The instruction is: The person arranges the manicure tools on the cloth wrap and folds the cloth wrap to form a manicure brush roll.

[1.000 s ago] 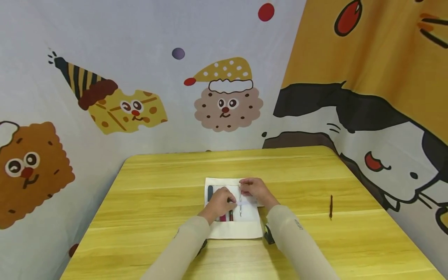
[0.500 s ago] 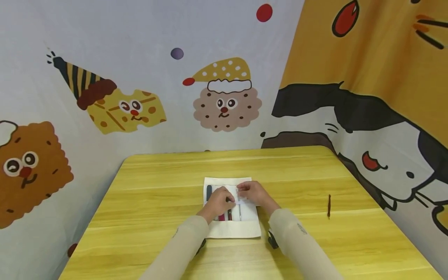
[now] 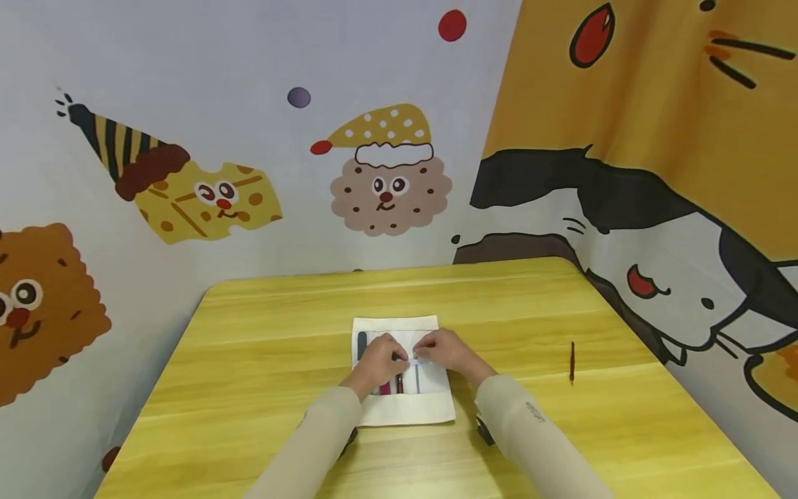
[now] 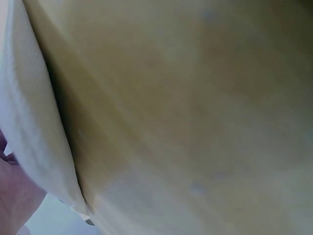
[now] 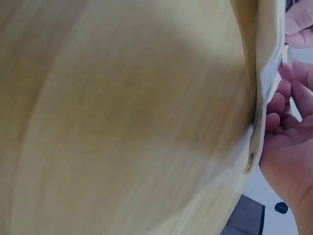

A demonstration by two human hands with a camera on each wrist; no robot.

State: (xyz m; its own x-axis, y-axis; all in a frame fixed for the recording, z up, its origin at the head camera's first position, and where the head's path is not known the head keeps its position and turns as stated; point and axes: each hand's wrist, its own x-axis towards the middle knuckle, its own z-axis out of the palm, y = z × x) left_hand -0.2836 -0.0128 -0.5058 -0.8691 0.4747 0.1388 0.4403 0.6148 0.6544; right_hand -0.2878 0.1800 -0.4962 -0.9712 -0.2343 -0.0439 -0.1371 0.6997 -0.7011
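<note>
A cream fabric tool case (image 3: pixel 408 412) lies unfolded on the table. A white elastic band (image 3: pixel 414 362) crosses its inside. My left hand (image 3: pixel 377 362) lies over the case's left half, thumb and index finger pinching the band. With its fingertips, my right hand (image 3: pixel 444 348) holds the upper end of a thin silver tool (image 3: pixel 418 381), whose shaft runs down past the band. Beside it sit a dark red tool (image 3: pixel 400 383), a magenta one (image 3: pixel 385 389) and a dark-handled one (image 3: pixel 362 342), partly covered by my left hand. The right wrist view shows my curled right fingers (image 5: pixel 276 105) behind the case's edge.
A slim dark brown stick-like tool (image 3: pixel 572 362) lies alone on the right of the wooden table (image 3: pixel 280 319). Behind the table hangs a cartoon-printed cloth (image 3: pixel 249 104). Cream sleeves (image 3: pixel 312 436) cover both forearms.
My right hand has moved down toward the band, and less of the silver tool shows above it. The left hand stays on the case. The head view has shifted slightly right.
</note>
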